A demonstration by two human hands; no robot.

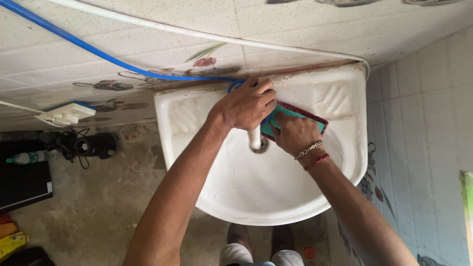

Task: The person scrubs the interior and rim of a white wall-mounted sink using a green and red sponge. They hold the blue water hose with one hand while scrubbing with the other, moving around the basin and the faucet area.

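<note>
now the teal cloth (290,114) lies under the right hand (294,132) fingers, inside the sink (256,197).

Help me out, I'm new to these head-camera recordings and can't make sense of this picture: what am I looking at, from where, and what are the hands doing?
The camera sits on a person's head and looks straight down. Below is a white wall-mounted basin. The left hand grips the tap at the back, where a blue hose arrives. The right hand, with a bracelet at the wrist, presses a teal scrubbing pad against the basin. The person's feet show below on a rough floor.
</note>
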